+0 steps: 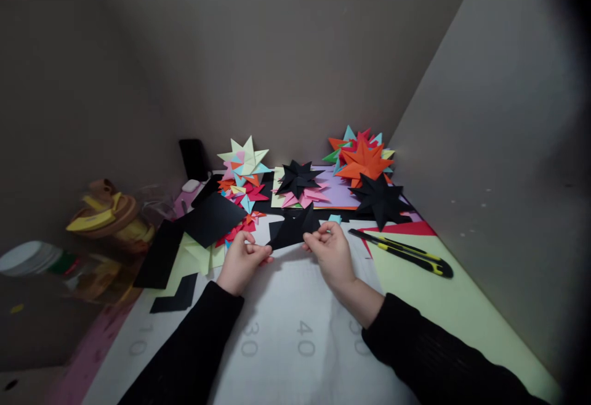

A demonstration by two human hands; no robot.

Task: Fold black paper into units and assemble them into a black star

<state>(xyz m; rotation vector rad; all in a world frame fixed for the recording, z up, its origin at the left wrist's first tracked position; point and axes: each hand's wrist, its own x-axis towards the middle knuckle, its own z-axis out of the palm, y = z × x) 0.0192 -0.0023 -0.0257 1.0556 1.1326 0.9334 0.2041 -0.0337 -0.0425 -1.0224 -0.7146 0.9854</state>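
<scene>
A folded piece of black paper (290, 231) with a pointed flap rising at its upper right is held up between both hands, above the white mat. My left hand (244, 257) pinches its lower left corner. With thumb and fingers closed, my right hand (331, 251) grips its right end. Just behind it sits a black paper star (299, 177) on top of pink folded paper (305, 197). A small light blue paper piece (335, 218) lies beyond the right hand. To the right of that hand rests a black and yellow utility knife (401, 251).
Colourful paper stars stand in piles at the back left (247, 157) and back right (364, 162). Black paper sheets (212, 219) lie on the left, near a clear jar (60, 263) and a brown-lidded cup (111, 217). A phone (194, 159) leans on the grey wall. Pale green paper (443, 306) covers the right side.
</scene>
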